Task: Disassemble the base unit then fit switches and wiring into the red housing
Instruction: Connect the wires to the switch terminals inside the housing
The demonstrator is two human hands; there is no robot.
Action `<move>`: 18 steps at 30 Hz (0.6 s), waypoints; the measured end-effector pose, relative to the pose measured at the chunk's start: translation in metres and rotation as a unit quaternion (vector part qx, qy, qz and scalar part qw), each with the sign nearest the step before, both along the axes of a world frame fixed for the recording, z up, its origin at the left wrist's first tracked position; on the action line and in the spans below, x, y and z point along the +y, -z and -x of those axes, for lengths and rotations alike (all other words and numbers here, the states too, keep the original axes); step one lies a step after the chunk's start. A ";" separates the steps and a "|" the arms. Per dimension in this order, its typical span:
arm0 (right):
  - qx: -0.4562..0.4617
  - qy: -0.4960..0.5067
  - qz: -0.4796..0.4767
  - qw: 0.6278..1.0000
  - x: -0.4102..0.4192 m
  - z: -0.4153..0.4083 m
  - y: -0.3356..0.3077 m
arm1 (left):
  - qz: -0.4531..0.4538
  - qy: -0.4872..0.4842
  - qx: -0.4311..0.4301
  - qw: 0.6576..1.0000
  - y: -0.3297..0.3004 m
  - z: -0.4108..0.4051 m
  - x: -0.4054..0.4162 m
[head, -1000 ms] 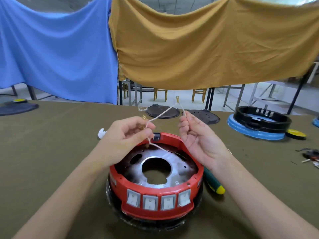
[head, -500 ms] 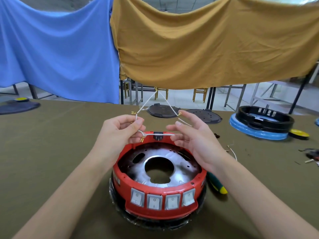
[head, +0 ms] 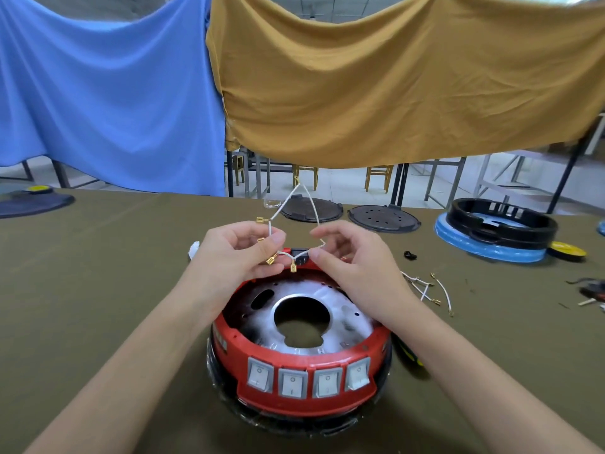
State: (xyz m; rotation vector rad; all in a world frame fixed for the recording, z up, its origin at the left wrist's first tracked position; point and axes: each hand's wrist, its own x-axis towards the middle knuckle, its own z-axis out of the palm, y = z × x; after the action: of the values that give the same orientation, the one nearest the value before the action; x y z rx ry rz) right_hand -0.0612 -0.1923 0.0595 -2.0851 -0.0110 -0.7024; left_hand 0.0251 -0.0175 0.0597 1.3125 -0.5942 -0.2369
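we hold the white wires just above the far rim of the red housing on the counter, left hand and right hand each pinching a strand, likely sorting brass ends before plugging them behind the switches.

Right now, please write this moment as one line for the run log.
left hand: pinches white wire | right hand: pinches same wire | red housing: four switches fitted | wire: above housing, not connected
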 end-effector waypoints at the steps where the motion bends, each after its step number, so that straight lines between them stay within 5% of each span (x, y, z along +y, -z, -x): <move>1: -0.008 0.017 0.035 0.999 0.001 0.001 -0.001 | -0.001 0.012 -0.001 1.000 0.000 0.001 0.000; 7: 0.001 0.034 0.201 0.979 0.004 0.003 0.001 | 0.001 0.041 -0.002 0.999 -0.001 0.002 0.001; 18: -0.035 0.007 0.151 0.988 0.003 0.004 0.001 | 0.047 0.082 0.065 0.993 -0.007 -0.002 0.004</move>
State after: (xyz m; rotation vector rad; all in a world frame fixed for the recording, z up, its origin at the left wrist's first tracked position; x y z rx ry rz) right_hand -0.0648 -0.1895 0.0589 -2.3480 -0.1516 -0.8231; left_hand 0.0266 -0.0131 0.0662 1.1488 -0.5955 -0.4212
